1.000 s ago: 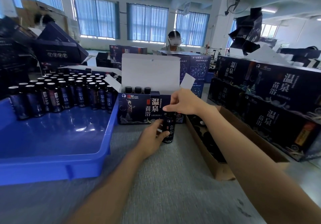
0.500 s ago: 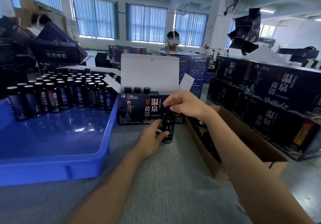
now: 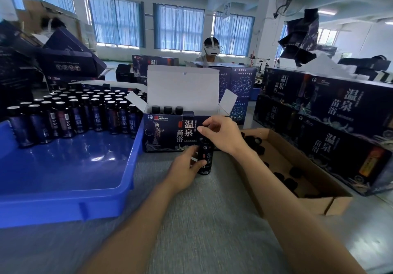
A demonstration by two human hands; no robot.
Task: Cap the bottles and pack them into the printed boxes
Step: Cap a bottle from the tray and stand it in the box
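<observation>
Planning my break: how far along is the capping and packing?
Done: three capped bottles stand in the open printed box. In hand: left hand holds a bottle upright while right hand pinches its top. Left: many uncapped bottles in the blue tray; loose caps in the cardboard box.

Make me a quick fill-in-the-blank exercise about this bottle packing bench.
The left hand grips a bottle standing on the ____.
The open printed box shows ____ capped bottles inside.
The tray holding uncapped bottles is ____.
Loose caps lie in a brown box made of ____.
Missing words: table; three; blue; cardboard.
</observation>
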